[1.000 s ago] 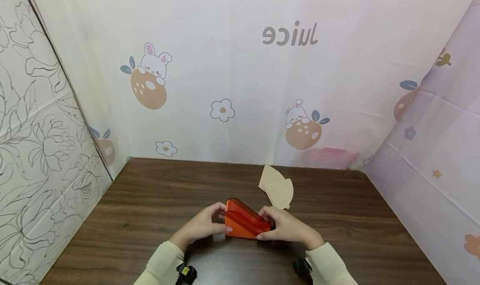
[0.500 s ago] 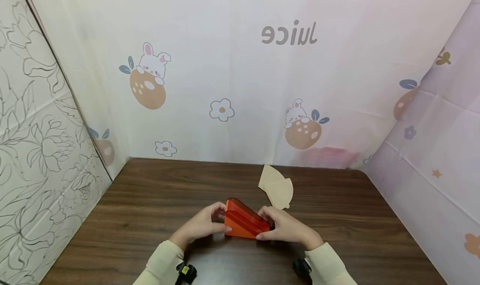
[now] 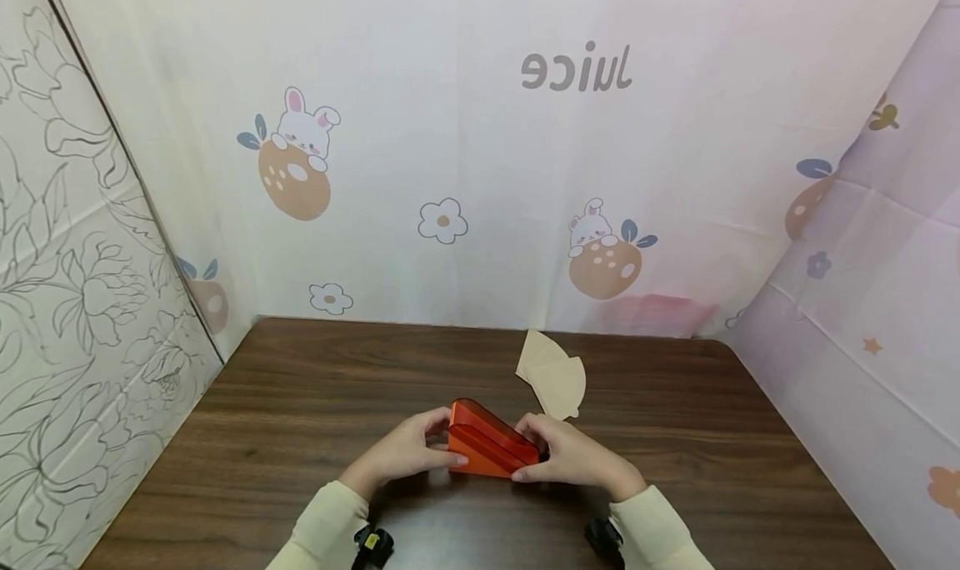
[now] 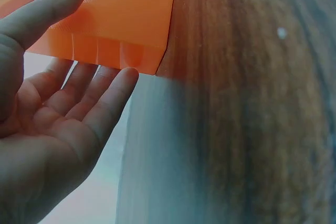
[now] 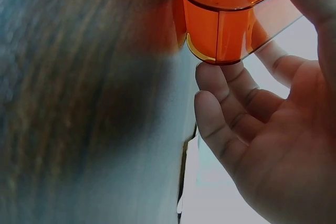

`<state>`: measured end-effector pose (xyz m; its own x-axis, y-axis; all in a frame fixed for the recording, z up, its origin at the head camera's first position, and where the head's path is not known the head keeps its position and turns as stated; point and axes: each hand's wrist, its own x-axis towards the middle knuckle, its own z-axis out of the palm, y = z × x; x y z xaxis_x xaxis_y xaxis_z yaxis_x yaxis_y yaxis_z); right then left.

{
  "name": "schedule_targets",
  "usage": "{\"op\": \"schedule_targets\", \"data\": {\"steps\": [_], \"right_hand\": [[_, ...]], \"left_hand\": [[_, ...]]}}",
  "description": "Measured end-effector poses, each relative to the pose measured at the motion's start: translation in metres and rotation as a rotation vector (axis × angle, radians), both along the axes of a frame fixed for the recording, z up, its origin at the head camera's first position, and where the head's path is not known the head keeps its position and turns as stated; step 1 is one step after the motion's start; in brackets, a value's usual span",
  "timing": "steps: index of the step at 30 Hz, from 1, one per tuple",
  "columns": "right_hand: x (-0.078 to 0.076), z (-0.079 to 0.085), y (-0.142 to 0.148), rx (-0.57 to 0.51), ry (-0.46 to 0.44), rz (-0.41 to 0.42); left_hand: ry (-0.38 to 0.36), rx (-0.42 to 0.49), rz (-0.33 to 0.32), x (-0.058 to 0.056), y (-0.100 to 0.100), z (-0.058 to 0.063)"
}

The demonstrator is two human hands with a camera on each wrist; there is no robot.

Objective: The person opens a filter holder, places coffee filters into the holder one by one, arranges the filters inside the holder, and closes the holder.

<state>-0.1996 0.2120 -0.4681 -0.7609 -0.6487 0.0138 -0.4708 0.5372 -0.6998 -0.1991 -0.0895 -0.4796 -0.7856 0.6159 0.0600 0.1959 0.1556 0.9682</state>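
Note:
An orange wedge-shaped plastic box [image 3: 474, 457] stands on the table in front of me, high at its left end and sloping down to the right. Its see-through, darker lid [image 3: 495, 430] covers the slope. My left hand [image 3: 405, 448] grips the tall end, thumb on the near face; in the left wrist view several fingertips [image 4: 126, 77] meet the end wall. At the low end my right hand [image 3: 573, 455] holds the box between thumb and fingers. The right wrist view shows the rounded lid end [image 5: 220, 30] above the right fingers.
Fan-shaped tan coffee filter papers [image 3: 561, 385] lie overlapping behind the right hand. The dark wooden table [image 3: 300, 370] ends at a printed curtain [image 3: 450, 270] at the back, with more cloth at both sides. Black camera straps [image 3: 372, 547] sit on both wrists.

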Motion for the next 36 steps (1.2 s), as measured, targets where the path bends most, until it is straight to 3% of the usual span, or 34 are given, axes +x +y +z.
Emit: {"op": "schedule_targets", "data": {"steps": [12, 27, 36], "right_hand": [[0.000, -0.001, 0.000, -0.012, 0.005, 0.009], [-0.001, 0.006, -0.002, -0.008, 0.052, 0.002], [0.002, 0.019, -0.008, -0.035, 0.006, -0.005]], "left_hand": [[0.128, -0.115, 0.034, -0.002, 0.004, -0.001], [0.147, -0.142, 0.047, -0.001, 0.004, 0.001], [0.147, -0.142, 0.050, 0.000, 0.004, 0.000]]}}
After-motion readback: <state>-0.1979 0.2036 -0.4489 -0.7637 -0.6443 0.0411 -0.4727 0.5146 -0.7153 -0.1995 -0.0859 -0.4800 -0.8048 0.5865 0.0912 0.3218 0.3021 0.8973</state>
